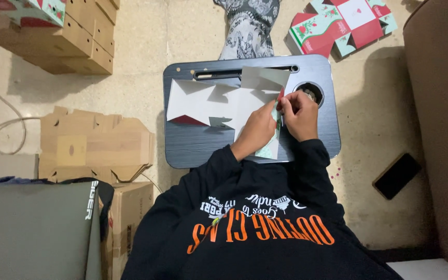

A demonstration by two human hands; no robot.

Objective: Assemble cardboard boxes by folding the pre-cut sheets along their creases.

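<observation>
Cardboard cutout (219, 101), a flat unfolded box blank showing its white inner face, lies on the dark tabletop (198, 148), with one panel folded up toward the far edge. The right hand (299, 115) pinches a narrow flap at the blank's right side between thumb and fingertips. The left hand (257, 129) meets it there, fingers closed on the same flap, knuckles up. The sheet looks light and thin, stiff along its panels but ready to bend at the scored creases, so it is best held close to a fold line rather than by a loose corner, which would flop. A round cup recess (309, 92) sits just beyond the right hand. On the floor, a printed red and green box blank (346, 23) lies well apart, and a dark phone (396, 175) rests to the right.
</observation>
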